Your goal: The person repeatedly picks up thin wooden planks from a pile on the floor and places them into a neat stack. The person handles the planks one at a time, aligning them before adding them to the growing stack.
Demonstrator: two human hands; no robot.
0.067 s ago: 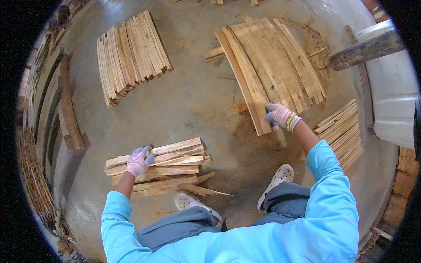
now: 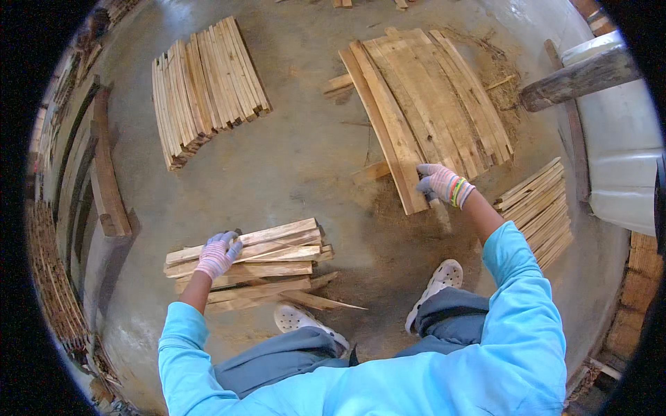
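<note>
My left hand (image 2: 218,254), in a striped glove with a grey palm, lies over a loose pile of wooden strips (image 2: 277,269). Its fingers are curled around the top wooden strip (image 2: 281,230); a small dark tip by the fingertips is too small to name. Farther off to the right, my right hand (image 2: 442,184), gloved alike with coloured bands at the wrist, is at the near end of a broad stack of wooden boards (image 2: 433,97). Its fingers bend down at a wooden board (image 2: 399,142) near the stack's left side, and their undersides are hidden.
A neat stack of narrow strips (image 2: 208,87) lies at the far left. Another strip pile (image 2: 538,211) is beyond my right forearm. A dark beam (image 2: 583,80) juts in at the right, and a thick timber (image 2: 107,173) stands at the left. My shoes (image 2: 444,281) are between the piles.
The whole view has shifted very slightly. Both hands keep their places at the wood.
</note>
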